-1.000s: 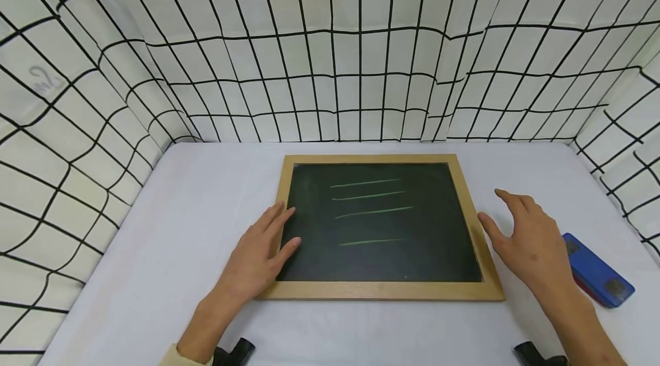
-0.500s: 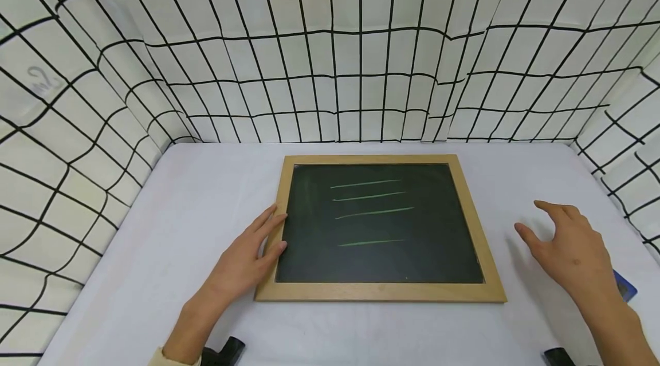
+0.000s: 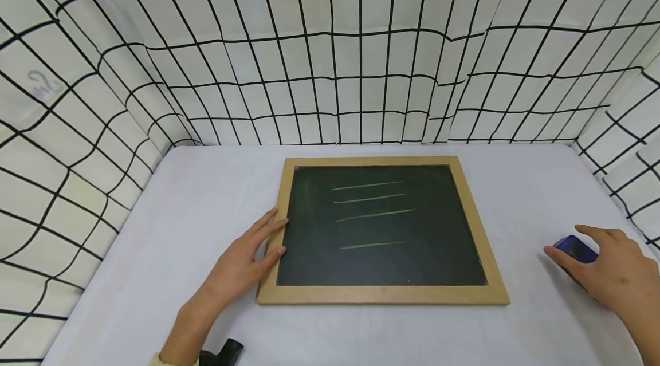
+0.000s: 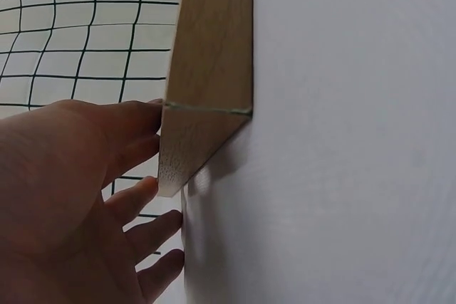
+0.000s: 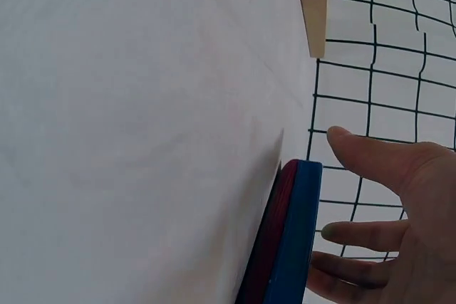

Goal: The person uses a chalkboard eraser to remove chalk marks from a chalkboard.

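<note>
A small chalkboard in a wooden frame lies flat on the white table, with several green chalk lines across it. My left hand rests at its left edge, fingers extended and touching the frame. In the left wrist view, the fingers spread beside the frame's corner. To the right of the board, my right hand hovers over a blue chalkboard eraser, thumb and fingers spread to either side. The right wrist view shows its dark red underside, with the thumb apart from the eraser.
A white cloth covers the table. Black wire grid over white panels walls in the back and both sides. A black strap piece sits at the left wrist.
My right hand has moved right and down, away from the board's right edge to the eraser. The left hand has drawn back slightly left, its fingertips now on the frame.
</note>
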{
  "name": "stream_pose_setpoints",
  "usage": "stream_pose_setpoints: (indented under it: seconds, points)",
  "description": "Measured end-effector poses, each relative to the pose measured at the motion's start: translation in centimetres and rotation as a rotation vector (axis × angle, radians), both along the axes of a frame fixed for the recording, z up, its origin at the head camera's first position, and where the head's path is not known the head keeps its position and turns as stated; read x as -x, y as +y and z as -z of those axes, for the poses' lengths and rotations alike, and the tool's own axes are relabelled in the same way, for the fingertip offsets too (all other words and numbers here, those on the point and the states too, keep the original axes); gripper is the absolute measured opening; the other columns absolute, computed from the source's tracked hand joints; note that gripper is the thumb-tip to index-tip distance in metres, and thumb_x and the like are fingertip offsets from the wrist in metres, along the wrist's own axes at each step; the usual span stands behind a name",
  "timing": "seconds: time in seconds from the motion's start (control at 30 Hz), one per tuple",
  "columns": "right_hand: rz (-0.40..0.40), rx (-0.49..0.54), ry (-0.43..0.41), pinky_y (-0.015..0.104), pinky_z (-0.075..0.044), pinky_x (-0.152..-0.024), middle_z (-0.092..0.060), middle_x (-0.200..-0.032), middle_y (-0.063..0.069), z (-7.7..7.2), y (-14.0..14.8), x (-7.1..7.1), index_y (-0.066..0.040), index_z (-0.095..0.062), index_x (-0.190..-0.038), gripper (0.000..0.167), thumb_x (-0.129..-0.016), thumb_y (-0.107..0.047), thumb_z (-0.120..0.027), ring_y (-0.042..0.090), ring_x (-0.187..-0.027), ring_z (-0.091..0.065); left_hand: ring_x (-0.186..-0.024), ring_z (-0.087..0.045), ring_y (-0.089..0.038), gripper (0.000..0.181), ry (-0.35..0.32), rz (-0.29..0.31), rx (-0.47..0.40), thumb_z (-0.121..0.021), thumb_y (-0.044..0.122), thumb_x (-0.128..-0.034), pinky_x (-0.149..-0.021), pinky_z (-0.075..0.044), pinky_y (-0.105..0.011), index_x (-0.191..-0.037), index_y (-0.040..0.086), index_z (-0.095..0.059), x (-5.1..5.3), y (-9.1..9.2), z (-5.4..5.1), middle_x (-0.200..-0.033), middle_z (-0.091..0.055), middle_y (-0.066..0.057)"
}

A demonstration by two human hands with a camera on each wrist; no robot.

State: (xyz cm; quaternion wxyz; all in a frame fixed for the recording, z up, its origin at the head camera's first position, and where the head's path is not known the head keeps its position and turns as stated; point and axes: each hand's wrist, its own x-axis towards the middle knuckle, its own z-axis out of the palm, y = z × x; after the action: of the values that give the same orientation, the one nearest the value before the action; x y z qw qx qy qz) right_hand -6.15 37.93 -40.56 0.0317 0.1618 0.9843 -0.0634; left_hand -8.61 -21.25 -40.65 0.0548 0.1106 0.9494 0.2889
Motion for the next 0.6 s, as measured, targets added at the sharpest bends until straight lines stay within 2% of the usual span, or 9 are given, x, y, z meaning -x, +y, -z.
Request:
stream_pose_setpoints:
  seconds: [0.13, 0.37, 0.6]
  points:
    - [0.03, 0.013, -0.028, 0.08, -0.039, -0.101, -0.034, -0.135, 0.048, 0.5, 1.0, -0.6, 0.011, -0.039, -0.143, 0.102, -0.089, -0.071, -0.067, 0.065, -0.122, -0.039, -0.157, -0.036, -0.038, 0.057, 0.006, 0.004, 0.0, -0.067, 0.035, -0.1024, -0.116, -0.043, -0.064, -0.156, 0.024, -0.05, 0.0, -0.1, -0.1, -0.174, -0.029, -0.001]
    - [0.078, 0.022, -0.076, 0.069, -0.048, -0.094, -0.041, -0.123, 0.045, 1.2, 1.9, -1.6, 0.016, -0.039, -0.14, 0.092, -0.089, -0.051, -0.079, 0.058, -0.111, -0.048, -0.157, -0.036, -0.038, 0.058, 0.007, 0.003, 0.011, -0.068, 0.035, -0.102, -0.116, -0.042, -0.065, -0.155, 0.022, -0.051, -0.1, -0.1, -0.2, -0.173, -0.03, -0.002]
    - [0.087, 0.077, -0.025, 0.067, -0.049, -0.091, -0.041, -0.118, 0.043, 1.9, 2.3, -2.3, 0.017, -0.042, -0.139, 0.081, -0.087, -0.029, -0.084, 0.056, -0.107, -0.046, -0.158, -0.034, -0.038, 0.058, -0.011, 0.002, 0.022, -0.067, 0.035, -0.1023, -0.117, -0.04, -0.066, -0.156, 0.023, -0.05, -0.1, -0.1, -0.3, -0.174, -0.029, -0.002]
